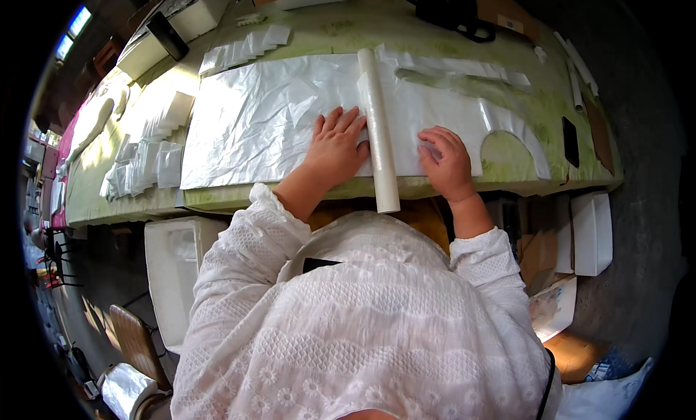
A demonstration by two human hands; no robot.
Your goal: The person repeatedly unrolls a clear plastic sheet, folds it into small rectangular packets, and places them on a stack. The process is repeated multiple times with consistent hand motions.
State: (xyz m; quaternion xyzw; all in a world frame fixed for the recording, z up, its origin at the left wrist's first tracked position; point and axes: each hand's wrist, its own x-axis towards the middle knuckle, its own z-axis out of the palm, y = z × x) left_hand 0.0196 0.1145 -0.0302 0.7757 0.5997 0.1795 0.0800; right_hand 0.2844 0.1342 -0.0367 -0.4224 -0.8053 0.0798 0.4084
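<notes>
"Plastic sheet (268,123) first: where do we have it?"

"We have it spread over the green-covered table (348,32), crinkled and shiny to the left of the white roll (378,130), smoother to the right. The roll lies across it, its near end jutting past the table's front edge."

"And our left hand (336,148)?"

"Palm down on the sheet, just left of the roll, fingers extended and a little apart, gripping nothing that we can see. The thumb comes close to the roll; we cannot tell if it touches."

"Our right hand (448,163)?"

"On the other side of the roll, apart from it, over the smoother plastic. Its fingers bend loosely toward the roll. The palm is hidden, so we cannot tell whether they pinch any film."

"What do we see around them?"

"To our left, pale packets (148,159) lie overlapping in a heap, and more flat packets (246,47) sit in a row beyond the sheet. To our right there's a curved plastic strip (535,152), then a dark phone-like slab (570,142)."

"Farther off?"

"A black bag (449,7) at the far side, and a white box (170,275) below the table on our left."
</notes>
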